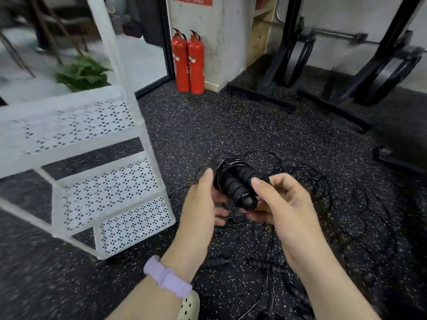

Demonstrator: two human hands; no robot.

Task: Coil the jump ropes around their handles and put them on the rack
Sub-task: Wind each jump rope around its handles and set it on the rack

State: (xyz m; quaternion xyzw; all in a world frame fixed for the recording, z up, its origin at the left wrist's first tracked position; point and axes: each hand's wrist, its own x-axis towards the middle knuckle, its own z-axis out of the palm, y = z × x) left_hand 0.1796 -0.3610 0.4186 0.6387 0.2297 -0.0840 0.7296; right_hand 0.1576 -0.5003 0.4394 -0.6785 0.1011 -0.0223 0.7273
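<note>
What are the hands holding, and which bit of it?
Both hands hold one jump rope by its two black ribbed handles: the left hand cups them from the side, and the right hand pinches the near ends.

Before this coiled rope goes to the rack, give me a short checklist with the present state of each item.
1. Both handles held together: ok, left hand and right hand grip them.
2. Cord wound on the handles: ok, loops at the far end.
3. Cord end secured: cannot tell.
4. Rack shelf free: ok.
5. Other ropes coiled: not ok, loose on the floor.
</note>
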